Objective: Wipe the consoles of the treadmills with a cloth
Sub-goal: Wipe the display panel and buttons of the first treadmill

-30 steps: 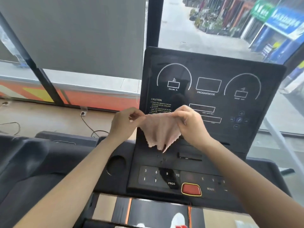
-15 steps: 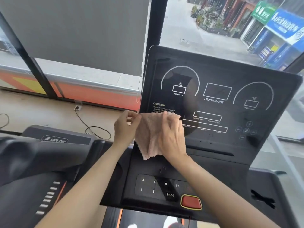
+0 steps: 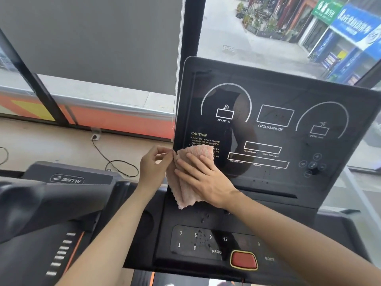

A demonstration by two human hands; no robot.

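A black treadmill console (image 3: 274, 129) with white dial markings stands upright in front of me. A pale pink cloth (image 3: 186, 188) hangs against its lower left corner. My right hand (image 3: 203, 177) lies flat on the cloth, fingers spread, pressing it onto the screen over the caution text. My left hand (image 3: 155, 166) pinches the cloth's upper left corner at the console's edge. Below sits the button panel (image 3: 206, 242) with number keys and a red stop button (image 3: 244, 260).
A second treadmill (image 3: 51, 199) with a BRTW logo stands close on the left. Behind are a window with a grey blind (image 3: 92, 38), a black pillar (image 3: 194, 27), and a wall socket with a cable (image 3: 115, 162) on the floor.
My right hand went from pinching the cloth's right corner to lying flat on it against the console's lower left. The left hand kept its pinch. The view moved closer.
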